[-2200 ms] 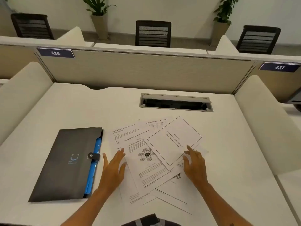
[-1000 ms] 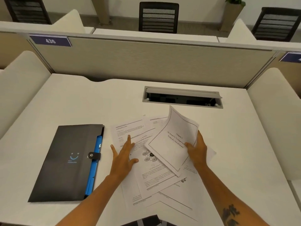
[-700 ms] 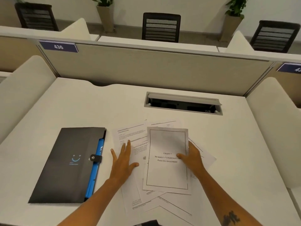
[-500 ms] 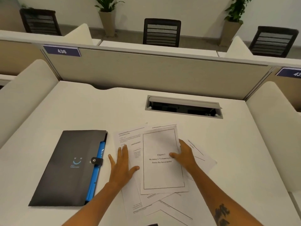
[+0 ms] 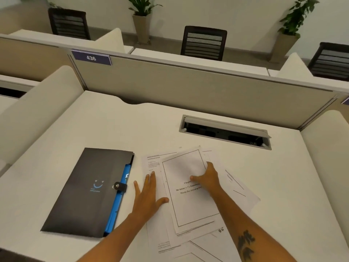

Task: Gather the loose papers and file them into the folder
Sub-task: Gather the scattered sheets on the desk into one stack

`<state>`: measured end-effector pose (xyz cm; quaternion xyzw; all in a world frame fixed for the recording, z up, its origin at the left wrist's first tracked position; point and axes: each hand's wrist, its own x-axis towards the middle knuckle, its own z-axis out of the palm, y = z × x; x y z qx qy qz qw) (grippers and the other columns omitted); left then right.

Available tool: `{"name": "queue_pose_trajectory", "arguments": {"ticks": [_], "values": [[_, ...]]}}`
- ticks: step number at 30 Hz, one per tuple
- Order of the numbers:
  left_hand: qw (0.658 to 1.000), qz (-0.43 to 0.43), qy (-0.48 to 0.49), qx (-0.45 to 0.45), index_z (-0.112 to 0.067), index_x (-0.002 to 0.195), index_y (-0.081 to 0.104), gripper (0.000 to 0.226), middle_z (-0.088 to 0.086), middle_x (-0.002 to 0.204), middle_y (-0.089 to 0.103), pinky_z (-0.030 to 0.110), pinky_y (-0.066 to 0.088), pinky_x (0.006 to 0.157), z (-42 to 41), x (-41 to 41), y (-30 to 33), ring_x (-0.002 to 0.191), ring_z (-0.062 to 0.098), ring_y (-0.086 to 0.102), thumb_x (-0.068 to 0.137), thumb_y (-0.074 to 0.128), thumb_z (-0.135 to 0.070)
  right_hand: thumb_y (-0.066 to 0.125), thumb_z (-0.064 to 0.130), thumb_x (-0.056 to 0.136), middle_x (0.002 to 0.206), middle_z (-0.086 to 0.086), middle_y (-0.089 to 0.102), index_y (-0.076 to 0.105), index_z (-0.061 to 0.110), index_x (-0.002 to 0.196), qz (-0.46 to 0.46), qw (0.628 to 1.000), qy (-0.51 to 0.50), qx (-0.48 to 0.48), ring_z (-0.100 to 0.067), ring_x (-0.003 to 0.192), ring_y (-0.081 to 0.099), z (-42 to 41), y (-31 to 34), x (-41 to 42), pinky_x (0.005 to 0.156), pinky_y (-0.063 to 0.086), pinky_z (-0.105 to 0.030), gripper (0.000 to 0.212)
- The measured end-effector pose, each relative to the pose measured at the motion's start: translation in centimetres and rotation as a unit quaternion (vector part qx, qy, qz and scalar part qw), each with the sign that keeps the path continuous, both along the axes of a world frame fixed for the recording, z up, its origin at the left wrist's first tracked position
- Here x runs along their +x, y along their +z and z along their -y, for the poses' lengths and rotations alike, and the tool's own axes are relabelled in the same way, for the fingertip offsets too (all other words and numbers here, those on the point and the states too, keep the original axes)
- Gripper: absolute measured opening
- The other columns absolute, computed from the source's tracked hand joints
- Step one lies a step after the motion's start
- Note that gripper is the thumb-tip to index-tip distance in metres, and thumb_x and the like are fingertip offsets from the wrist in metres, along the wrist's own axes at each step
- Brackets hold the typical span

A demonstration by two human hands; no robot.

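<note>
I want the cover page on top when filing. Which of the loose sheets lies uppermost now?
The bordered title sheet headed "Chapter": it overlaps every other paper, and the right hand rests on it.

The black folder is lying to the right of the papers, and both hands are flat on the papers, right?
Not quite. The head view shows the black folder lying to the left of the papers. Both the left hand and right hand are flat on them.

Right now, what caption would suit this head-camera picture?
Both hands, left hand and right hand, press flat on loose papers beside a closed black folder.
</note>
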<state>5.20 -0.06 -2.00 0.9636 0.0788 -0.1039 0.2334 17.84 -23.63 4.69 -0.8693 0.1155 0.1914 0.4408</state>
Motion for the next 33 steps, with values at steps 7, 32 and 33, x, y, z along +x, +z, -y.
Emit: {"name": "queue_pose_trajectory", "arguments": {"ticks": [7, 32, 33], "values": [[0.999, 0.005, 0.010, -0.045, -0.014, 0.149, -0.038, 0.128, -0.002, 0.166, -0.025, 0.054, -0.015, 0.125, -0.2, 0.0, 0.1, 0.156, 0.018, -0.018, 0.082, 0.047, -0.083, 0.100, 0.002, 0.060, 0.107, -0.016, 0.081, 0.074, 0.006, 0.108, -0.068, 0.991, -0.002, 0.115, -0.030, 0.095, 0.079, 2.2, 0.1, 0.3, 0.075, 0.065, -0.037, 0.054], [0.866, 0.078, 0.231, -0.436, -0.033, 0.128, 0.051, 0.037, -0.006, 0.126, 0.067, 0.012, 0.059, 0.073, 4.7, -3.3, 6.7, 0.118, 0.019, 0.067, 0.098, 0.068, -0.019, 0.100, 0.025, 0.067, 0.110, -0.010, 0.083, 0.078, 0.016, 0.115, -0.004, 0.947, -0.095, 0.308, -0.031, 0.096, 0.081, 4.7, 0.6, -10.5, 0.079, 0.068, -0.045, 0.053], [0.863, 0.086, 0.233, -0.441, -0.032, 0.126, 0.052, 0.034, -0.005, 0.125, 0.067, 0.011, 0.059, 0.072, 4.9, -3.2, 7.2, 0.117, 0.021, 0.068, 0.099, 0.066, -0.018, 0.098, 0.023, 0.070, 0.111, -0.008, 0.083, 0.076, 0.017, 0.116, 0.005, 0.946, -0.096, 0.309, -0.029, 0.096, 0.082, 4.5, 1.1, -10.6, 0.079, 0.068, -0.045, 0.051]]}}
